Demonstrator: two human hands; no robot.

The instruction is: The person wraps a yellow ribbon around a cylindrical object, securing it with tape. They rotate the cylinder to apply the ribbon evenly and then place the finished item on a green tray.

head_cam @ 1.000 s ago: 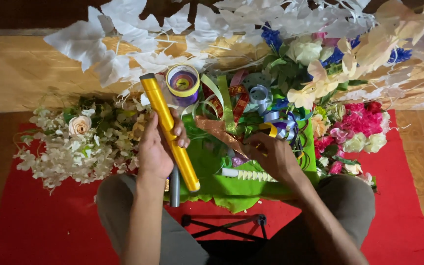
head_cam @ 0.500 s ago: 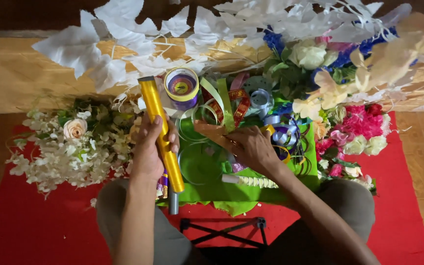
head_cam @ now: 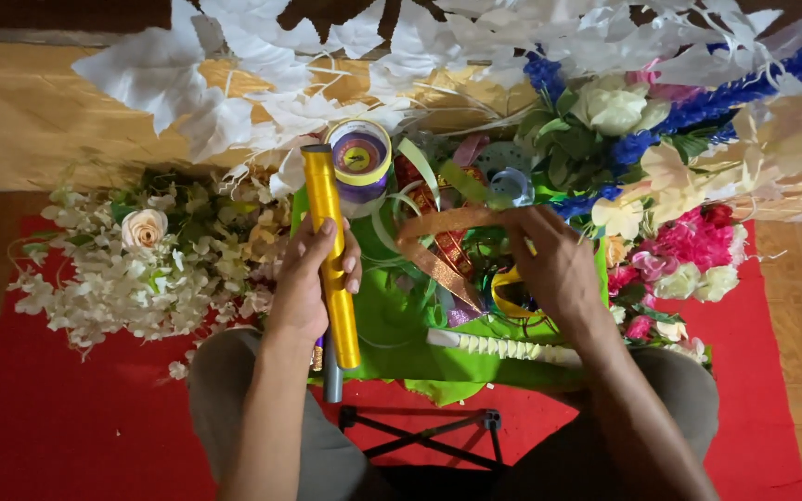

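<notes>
Gripping gold roll in left hand, long axis near-upright | right hand pinching orange ribbon

One gold roll, two hands

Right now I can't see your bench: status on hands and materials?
Left hand grips gold roll. Right hand holds orange ribbon. Ribbon spools, flowers crowd around.

Your left hand and right hand: both bare, no gloves, no rings or watch visible. Forearms uncovered, no sleeves in frame. Your legs show grey-brown trousers, plain fabric, stretched smooth over both knees.
</notes>
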